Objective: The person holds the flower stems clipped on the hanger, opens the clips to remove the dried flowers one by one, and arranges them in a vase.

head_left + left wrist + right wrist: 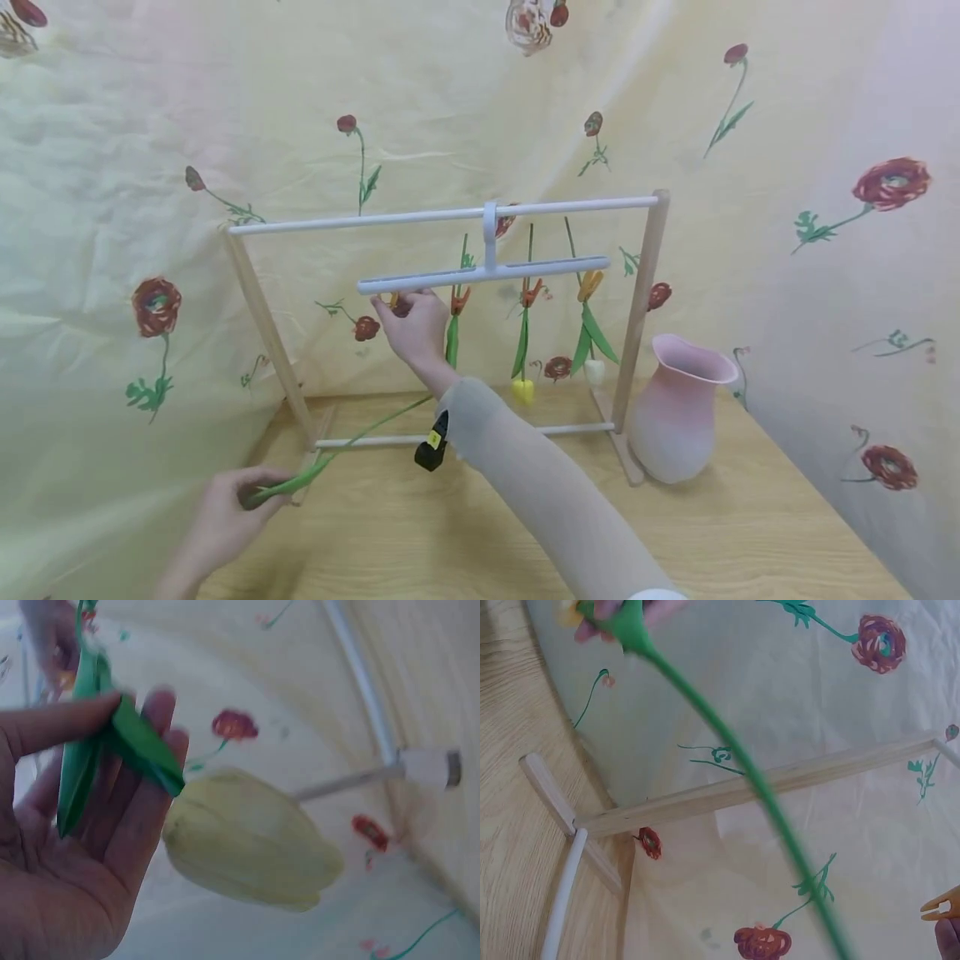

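Note:
My left hand (228,517) pinches an artificial tulip by its green leaves (142,746) and stem, low at the left; the pale yellow bloom (247,840) shows in the left wrist view. The long green stem (375,427) slants up toward my right forearm. My right hand (422,329) pinches an orange-yellow clothespin (941,906) just under the left end of a white hanger (427,282). From the hanger, three tulips hang head down in clothespins; a yellow bloom (522,392) and a white bloom (594,372) show, while my arm hides the third.
The hanger hooks over the white top rod (360,221) of a wooden rack (639,317). Right of the rack stands a pink and white vase (675,417) on the wood-grain table (720,533). Flower-printed cloth (300,92) covers the wall behind.

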A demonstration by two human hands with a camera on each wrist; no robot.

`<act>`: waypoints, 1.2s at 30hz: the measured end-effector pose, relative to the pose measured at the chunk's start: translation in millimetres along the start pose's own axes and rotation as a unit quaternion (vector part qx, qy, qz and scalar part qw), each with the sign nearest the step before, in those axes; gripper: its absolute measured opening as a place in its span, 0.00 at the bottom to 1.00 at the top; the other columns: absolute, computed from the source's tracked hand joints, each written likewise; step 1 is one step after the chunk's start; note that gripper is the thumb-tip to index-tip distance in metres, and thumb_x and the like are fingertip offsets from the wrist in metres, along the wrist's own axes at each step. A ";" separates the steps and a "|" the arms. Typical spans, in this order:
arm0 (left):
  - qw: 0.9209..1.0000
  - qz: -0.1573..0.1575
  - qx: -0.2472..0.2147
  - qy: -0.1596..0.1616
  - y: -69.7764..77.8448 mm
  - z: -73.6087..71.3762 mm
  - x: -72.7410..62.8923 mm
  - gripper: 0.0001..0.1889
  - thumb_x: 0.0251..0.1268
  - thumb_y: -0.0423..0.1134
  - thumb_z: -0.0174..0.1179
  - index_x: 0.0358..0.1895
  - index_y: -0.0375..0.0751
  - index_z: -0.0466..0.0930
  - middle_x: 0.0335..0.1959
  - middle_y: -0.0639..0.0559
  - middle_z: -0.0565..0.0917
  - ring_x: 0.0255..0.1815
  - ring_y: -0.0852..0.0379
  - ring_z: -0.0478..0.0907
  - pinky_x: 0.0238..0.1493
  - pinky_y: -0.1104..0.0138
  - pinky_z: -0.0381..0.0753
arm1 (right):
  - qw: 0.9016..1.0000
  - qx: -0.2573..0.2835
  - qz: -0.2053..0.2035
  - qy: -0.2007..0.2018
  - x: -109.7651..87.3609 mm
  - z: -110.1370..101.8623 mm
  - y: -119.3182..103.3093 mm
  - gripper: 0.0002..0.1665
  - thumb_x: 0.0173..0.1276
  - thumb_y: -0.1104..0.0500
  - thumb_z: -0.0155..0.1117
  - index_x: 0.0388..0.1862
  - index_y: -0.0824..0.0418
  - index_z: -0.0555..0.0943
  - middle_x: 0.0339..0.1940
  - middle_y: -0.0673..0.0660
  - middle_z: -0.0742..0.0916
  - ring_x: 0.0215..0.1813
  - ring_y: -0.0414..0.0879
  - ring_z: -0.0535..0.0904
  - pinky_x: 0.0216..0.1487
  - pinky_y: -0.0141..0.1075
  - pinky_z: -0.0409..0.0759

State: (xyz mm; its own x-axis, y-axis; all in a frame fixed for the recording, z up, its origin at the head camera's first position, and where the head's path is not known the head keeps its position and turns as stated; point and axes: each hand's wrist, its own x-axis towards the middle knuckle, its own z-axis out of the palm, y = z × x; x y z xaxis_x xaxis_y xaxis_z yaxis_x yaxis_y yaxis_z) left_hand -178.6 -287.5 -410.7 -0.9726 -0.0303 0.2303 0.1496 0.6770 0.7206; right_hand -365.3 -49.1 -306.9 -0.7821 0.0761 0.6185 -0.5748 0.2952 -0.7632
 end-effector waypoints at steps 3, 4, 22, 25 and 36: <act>0.999 0.016 0.018 -0.038 1.7 -8.4 -2.0 0.12 0.60 0.26 0.74 0.46 0.39 0.91 0.40 0.48 0.93 0.36 0.67 0.88 0.41 0.68 0.91 | 1.000 -0.006 0.001 -0.003 -0.7 -2.0 0.5 0.17 0.71 0.51 0.77 0.31 0.64 0.89 0.35 0.57 0.90 0.37 0.44 0.87 0.43 0.31 0.85; 0.998 0.021 0.022 -0.049 3.0 -9.1 -1.6 0.12 0.60 0.27 0.74 0.46 0.40 0.91 0.40 0.48 0.93 0.36 0.66 0.88 0.41 0.68 0.91 | 1.000 -0.008 0.000 -0.003 -0.7 -2.7 0.4 0.17 0.71 0.51 0.77 0.31 0.64 0.89 0.35 0.57 0.90 0.37 0.44 0.87 0.43 0.31 0.85; 0.969 0.206 0.065 -0.121 51.9 35.9 18.9 0.13 0.61 0.28 0.74 0.40 0.56 0.93 0.37 0.61 0.93 0.37 0.71 0.85 0.39 0.71 0.86 | 0.999 -0.023 0.017 -0.035 -2.1 -7.7 -1.2 0.20 0.70 0.47 0.76 0.31 0.64 0.89 0.35 0.58 0.91 0.38 0.46 0.87 0.44 0.33 0.84; 0.969 0.210 0.059 -0.120 56.1 36.5 20.3 0.14 0.61 0.27 0.74 0.41 0.55 0.93 0.38 0.61 0.93 0.38 0.70 0.86 0.39 0.71 0.86 | 0.994 -0.049 0.040 -0.088 -5.1 -14.9 -2.5 0.22 0.70 0.45 0.76 0.44 0.65 0.91 0.43 0.59 0.93 0.44 0.47 0.88 0.46 0.34 0.86; 0.967 0.209 0.029 -0.143 64.7 36.5 27.2 0.13 0.62 0.26 0.73 0.42 0.52 0.93 0.39 0.57 0.93 0.38 0.69 0.86 0.39 0.72 0.87 | 0.960 -0.110 -0.089 -0.243 -19.0 -98.3 -36.0 0.20 0.74 0.56 0.72 0.62 0.59 0.88 0.57 0.57 0.93 0.49 0.48 0.92 0.52 0.36 0.91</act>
State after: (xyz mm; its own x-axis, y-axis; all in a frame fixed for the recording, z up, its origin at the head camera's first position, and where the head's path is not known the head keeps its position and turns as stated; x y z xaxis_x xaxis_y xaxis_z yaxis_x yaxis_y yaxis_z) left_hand -201.9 -217.7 -381.7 -0.8398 0.4544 0.2970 0.5383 0.6265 0.5637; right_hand -306.1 32.4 -272.7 -0.7270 -0.4315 0.5341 -0.6866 0.4611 -0.5621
